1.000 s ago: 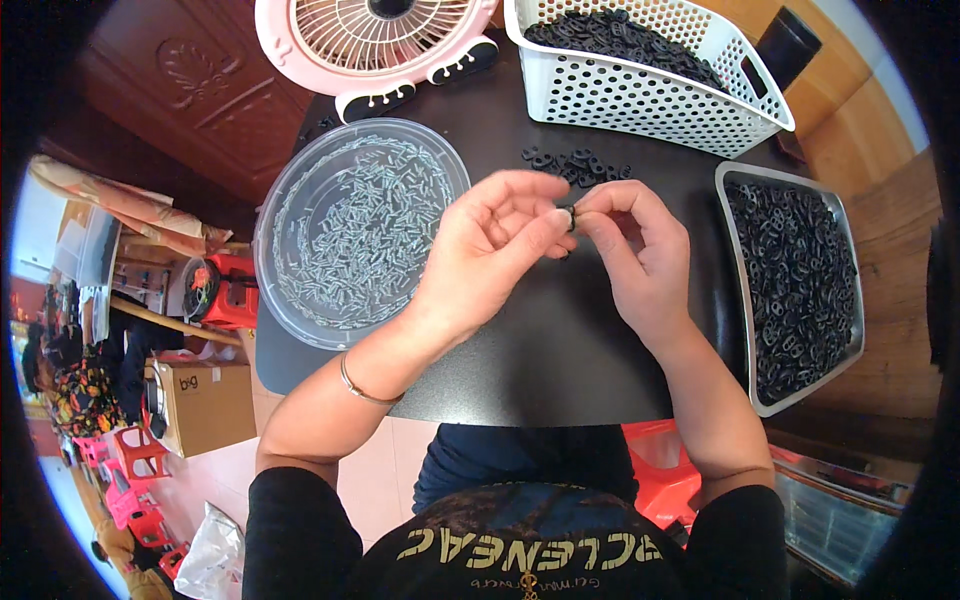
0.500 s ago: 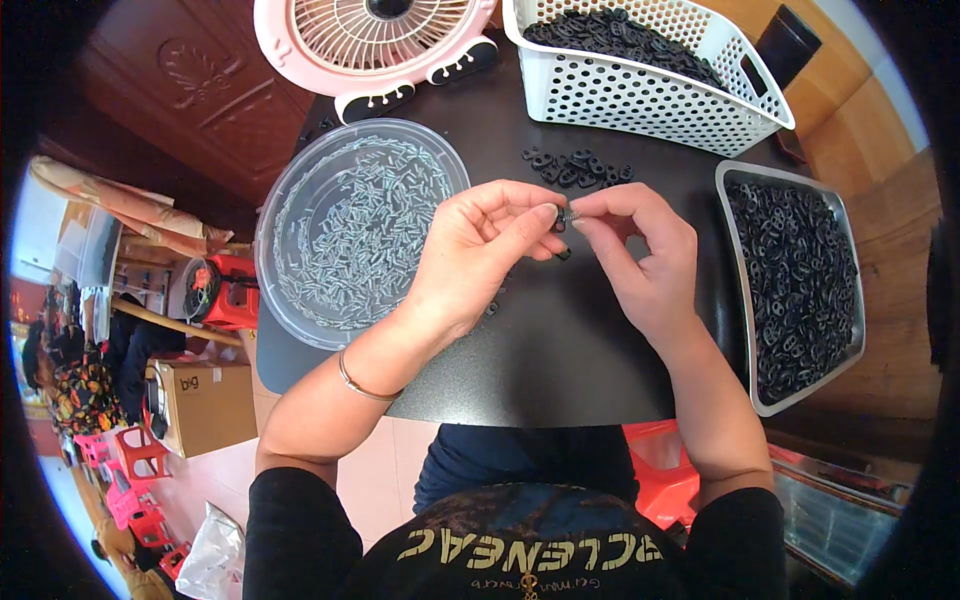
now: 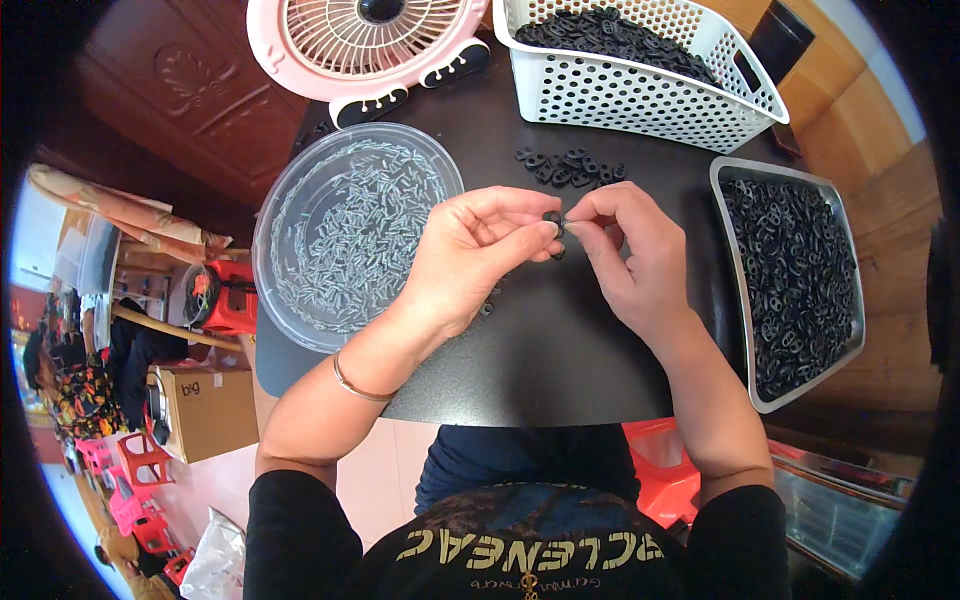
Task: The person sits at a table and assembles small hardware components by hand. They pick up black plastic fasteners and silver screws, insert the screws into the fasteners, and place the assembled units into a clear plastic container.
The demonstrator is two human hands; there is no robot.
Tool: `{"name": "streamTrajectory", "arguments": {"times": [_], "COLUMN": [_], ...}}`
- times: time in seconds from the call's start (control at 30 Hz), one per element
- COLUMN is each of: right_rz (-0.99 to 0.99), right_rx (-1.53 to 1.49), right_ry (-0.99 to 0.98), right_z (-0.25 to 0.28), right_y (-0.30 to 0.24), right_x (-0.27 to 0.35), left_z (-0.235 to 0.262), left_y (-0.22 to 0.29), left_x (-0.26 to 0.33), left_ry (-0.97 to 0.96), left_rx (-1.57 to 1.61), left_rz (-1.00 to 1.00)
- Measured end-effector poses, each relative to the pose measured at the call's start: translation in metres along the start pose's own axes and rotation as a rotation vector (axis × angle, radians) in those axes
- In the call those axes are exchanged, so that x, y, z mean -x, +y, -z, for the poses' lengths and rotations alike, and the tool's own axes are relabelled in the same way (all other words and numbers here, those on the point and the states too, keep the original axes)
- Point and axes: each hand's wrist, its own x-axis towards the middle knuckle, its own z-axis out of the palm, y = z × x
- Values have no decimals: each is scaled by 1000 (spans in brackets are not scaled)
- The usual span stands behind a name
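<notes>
Over the middle of the black table, my left hand (image 3: 450, 250) pinches a small black plastic cord-lock piece (image 3: 553, 217) between thumb and fingers. A second dark bit shows under its fingertips, too small to make out. My right hand (image 3: 632, 255) meets it from the right, thumb and forefinger closed on a tiny metal spring (image 3: 564, 222) at the piece's end; the fingertips hide most of the spring. Left of my hands stands a round clear tub (image 3: 263, 245) of loose metal springs (image 3: 350, 240). Beyond them lies a small heap of black cord-lock pieces (image 3: 572, 168).
A white perforated basket (image 3: 640, 108) of black parts stands at the far right. Along the right edge sits a grey-rimmed tray (image 3: 741, 300) full of black pieces. A pink fan (image 3: 290, 50) is at the back left. Several loose bits lie by my left wrist.
My right fingertips have come closer to the black piece. The spring, plainly visible between my hands before, is now mostly hidden. The whole view has shifted slightly.
</notes>
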Motion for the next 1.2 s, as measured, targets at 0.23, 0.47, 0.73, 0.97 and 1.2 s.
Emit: {"name": "streamTrajectory", "arguments": {"times": [0.23,0.47,0.73,0.97,1.2], "right_rz": [-212,-306,-315,-391,-434], "right_rx": [-176,-314,-498,-525,-673], "right_ry": [-65,-67,4,-71,110], "right_z": [-4,-4,-7,-4,1], "right_y": [-1,0,1,0,-2], "right_x": [4,6,4,3,-1], "left_z": [-8,-8,-1,-2,1], "left_y": [-1,-1,-4,-4,-2], "left_x": [4,5,-3,0,0], "left_ry": [112,100,25,18,51], "left_rx": [-295,-710,-127,-101,-84], "left_rz": [-264,-477,-145,-156,-90]}}
